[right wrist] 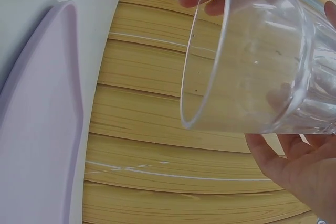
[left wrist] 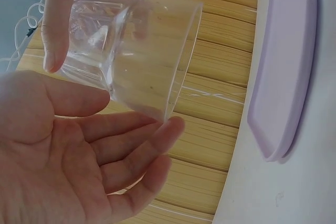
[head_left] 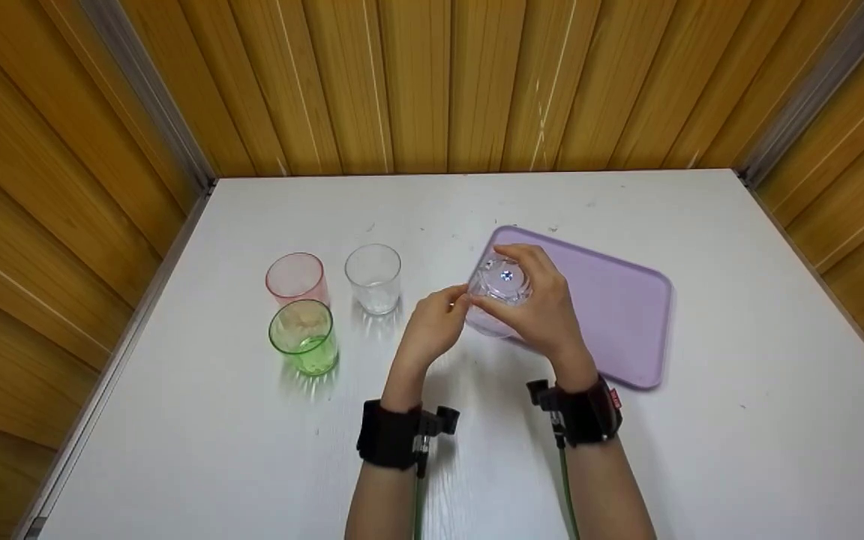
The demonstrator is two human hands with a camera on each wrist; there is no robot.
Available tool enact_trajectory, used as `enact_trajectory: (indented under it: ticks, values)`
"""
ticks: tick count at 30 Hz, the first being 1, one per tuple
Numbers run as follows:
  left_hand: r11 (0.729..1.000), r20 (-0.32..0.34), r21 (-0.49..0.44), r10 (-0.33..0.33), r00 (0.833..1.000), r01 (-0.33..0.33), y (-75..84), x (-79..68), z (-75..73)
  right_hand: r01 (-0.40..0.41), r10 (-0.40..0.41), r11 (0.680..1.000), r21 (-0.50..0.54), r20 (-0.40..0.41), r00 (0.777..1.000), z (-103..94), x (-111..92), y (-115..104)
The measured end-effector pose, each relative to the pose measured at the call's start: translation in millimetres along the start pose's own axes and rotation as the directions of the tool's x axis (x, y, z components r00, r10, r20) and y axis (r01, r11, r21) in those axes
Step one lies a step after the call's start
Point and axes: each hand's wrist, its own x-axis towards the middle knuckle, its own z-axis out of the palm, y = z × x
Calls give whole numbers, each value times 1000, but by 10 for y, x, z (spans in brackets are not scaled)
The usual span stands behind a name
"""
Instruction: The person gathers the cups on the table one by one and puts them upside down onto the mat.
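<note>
A clear plastic cup (head_left: 505, 291) is held upside down above the left end of a lilac tray (head_left: 623, 315). My right hand (head_left: 548, 311) grips it near its base, thumb on one side and fingers on the other. On the cup's left side, my left hand (head_left: 432, 326) touches the wall; in the left wrist view its relaxed fingers (left wrist: 139, 153) reach to the rim of the cup (left wrist: 149, 51). The right wrist view shows the cup's wide mouth facing the tabletop, apart from the tray (right wrist: 39, 129).
Left of my hands stand a clear glass (head_left: 373, 281), a pink glass (head_left: 297, 279) and a green glass (head_left: 304, 341), all mouth up. The green one partly covers the pink one. Wood-patterned walls (head_left: 432, 90) border the white table (head_left: 199, 420).
</note>
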Motion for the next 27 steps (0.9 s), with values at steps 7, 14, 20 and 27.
enact_trajectory:
  ticks: [7, 14, 20, 27]
  values:
    - [1000, 14, -8, 4, 1000, -4, -1, -2, 9, -2, 2, 1000, -19, 0, 1000, -6, 0, 14]
    - [999, -24, -51, 4, 1000, -5, -5, -4, 7, -23, 22, 1000, -11, -7, 1000, -28, -2, 21]
    - [999, -9, -47, 16, 1000, -17, -16, -18, -15, -35, 34, 999, -34, -21, 999, -49, 0, 45]
    - [999, -25, -37, 11, 1000, -11, -34, -22, -47, -44, 43, 998, -39, -32, 999, -66, 0, 63]
